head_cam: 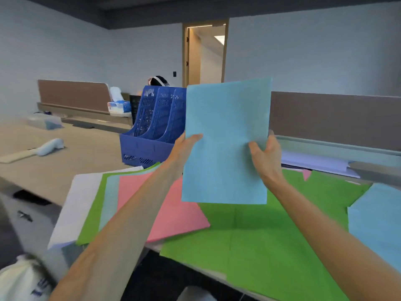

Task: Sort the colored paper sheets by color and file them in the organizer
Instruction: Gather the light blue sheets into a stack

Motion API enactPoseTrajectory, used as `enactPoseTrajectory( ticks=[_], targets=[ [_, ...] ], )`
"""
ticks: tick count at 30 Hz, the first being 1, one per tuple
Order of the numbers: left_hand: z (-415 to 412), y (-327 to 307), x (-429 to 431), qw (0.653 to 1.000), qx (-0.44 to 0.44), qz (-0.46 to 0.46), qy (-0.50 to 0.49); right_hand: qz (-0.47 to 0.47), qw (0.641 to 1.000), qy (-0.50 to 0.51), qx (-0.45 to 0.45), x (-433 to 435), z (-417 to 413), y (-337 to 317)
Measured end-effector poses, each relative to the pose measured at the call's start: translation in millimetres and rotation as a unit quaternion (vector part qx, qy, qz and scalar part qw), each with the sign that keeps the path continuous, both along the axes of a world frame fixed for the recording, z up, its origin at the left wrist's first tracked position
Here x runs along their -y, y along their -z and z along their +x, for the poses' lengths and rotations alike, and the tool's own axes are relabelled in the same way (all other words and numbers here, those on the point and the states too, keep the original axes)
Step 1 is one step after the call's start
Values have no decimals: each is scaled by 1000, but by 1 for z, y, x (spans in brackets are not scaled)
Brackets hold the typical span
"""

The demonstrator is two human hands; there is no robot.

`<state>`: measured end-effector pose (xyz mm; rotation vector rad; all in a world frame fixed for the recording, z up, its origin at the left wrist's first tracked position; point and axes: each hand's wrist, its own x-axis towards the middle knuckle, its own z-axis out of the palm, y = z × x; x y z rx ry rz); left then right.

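Both hands hold a light blue paper sheet point(225, 135) upright in the air above the desk. My left hand point(184, 146) grips its left edge and my right hand point(263, 153) grips its right edge, thumb on the front. Behind the sheet, to the left, stands the dark blue slotted organizer point(152, 127); its right side is hidden by the sheet. On the desk below lie green sheets point(260, 235), a pink sheet point(173, 205), a white sheet point(73, 203) and another light blue sheet point(377, 222) at the right.
A pale lilac stack point(314, 161) lies on a ledge at the right under a brown partition point(334, 118). A tissue box point(119, 105) and a person's head sit behind the organizer. A rolled cloth point(51, 146) lies on the beige desk point(65, 170) at left.
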<state>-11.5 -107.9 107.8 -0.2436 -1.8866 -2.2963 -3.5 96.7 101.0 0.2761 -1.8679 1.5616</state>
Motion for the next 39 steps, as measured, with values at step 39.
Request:
enactPoseTrajectory(
  ticks=[39],
  targets=[
    [216,73,321,952,119,27,-280,647,711,-67,268,273,70,35]
  ],
)
